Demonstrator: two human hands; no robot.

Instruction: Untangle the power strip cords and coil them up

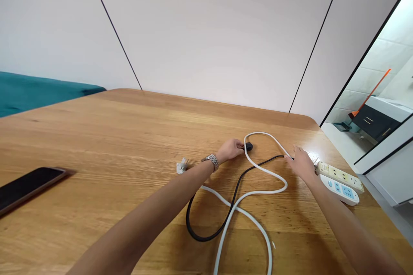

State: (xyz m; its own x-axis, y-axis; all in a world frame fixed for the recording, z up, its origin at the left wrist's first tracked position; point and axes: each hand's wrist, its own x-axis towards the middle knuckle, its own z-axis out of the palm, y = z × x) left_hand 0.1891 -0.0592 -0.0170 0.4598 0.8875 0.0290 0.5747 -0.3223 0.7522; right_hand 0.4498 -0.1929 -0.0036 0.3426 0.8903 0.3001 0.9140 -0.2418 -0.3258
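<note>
My left hand (pixel 229 151), with a metal watch (pixel 211 161) at the wrist, is closed on a black plug (pixel 248 146) just above the table. Beside the plug, a white cable (pixel 265 168) bends in loops over the wood. A black cord (pixel 238 184) curves under the white cable and runs towards my right hand (pixel 302 162). That hand rests low over the cables with thumb and fingers apart; what lies beneath its palm is hidden. Close by its wrist are a cream power strip (pixel 338 173) and a white-and-blue power strip (pixel 339 189). Left of my forearm lies a white plug (pixel 181 166).
A dark phone (pixel 30 184) lies on the wooden table (pixel 122 146) at the left. Behind the table rises a white panelled wall (pixel 219 34). A teal seat (pixel 41 91) stands at the far left. Through a doorway at right, an orange-handled broom (pixel 371 93) shows.
</note>
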